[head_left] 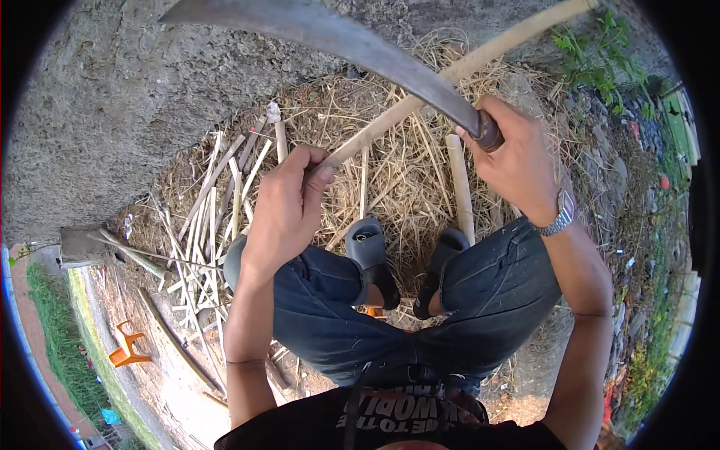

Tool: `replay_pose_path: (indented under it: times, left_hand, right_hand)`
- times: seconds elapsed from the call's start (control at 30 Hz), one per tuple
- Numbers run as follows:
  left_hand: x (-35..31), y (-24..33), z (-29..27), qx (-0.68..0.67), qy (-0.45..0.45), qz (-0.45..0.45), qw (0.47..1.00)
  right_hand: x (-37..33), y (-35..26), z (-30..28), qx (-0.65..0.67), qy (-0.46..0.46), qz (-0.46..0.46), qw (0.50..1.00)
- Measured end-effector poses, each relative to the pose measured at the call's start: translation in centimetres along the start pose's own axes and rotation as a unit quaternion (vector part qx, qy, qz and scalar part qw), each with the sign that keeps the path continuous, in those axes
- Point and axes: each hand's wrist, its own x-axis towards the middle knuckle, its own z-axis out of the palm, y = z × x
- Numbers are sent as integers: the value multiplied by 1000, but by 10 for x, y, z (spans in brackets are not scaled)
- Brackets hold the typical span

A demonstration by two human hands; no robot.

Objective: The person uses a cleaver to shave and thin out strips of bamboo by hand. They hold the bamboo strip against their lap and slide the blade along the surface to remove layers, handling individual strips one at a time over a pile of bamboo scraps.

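Note:
My left hand [285,202] pinches the near end of a long, pale bamboo strip [517,34], which slants up to the far right. My right hand [519,161], with a metal watch [559,213] on its wrist, is closed around the dark handle of a curved machete [337,37]. Its broad grey blade reaches far left and passes over the strip in the picture. Whether the edge touches the strip I cannot tell. Below both hands, fibrous shavings [412,199] cover the ground around my sandalled feet.
Several split strips [206,225] lie heaped at the left, beside a rough grey wall [112,97]. Just beyond my right sandal [450,244] lies a thicker pale piece [460,187]. Green plants [604,60] grow at the far right. An orange stool [129,345] is at the lower left.

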Motion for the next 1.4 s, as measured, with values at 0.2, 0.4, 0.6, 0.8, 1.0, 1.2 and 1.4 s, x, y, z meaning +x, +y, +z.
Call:
replay_pose_path:
  times: [0.2,0.4,0.6,0.8,1.0,1.2,1.4]
  left_hand:
    - [17,42,17,-371,-167,-138,903]
    - [-5,27,38,-544,-219,-190,788]
    - [-21,27,43,-543,-279,-161,775]
    - [-11,25,38,-574,-240,-222,750]
    - [-39,8,13,-638,-232,-243,693]
    - [-43,-4,21,-629,-289,-174,700]
    - [-38,-21,27,-696,-222,-165,663]
  right_hand:
    - [-6,-10,-7,42,-135,44,989]
    - [-5,14,-1,-25,-131,34,991]
    - [23,71,-23,-84,-50,160,982]
    - [-18,11,4,-10,-174,-31,984]
    - [31,91,-21,-6,-30,214,976]
    - [-4,132,-29,-29,-1,301,953]
    - [-12,86,-20,-24,-100,174,979]
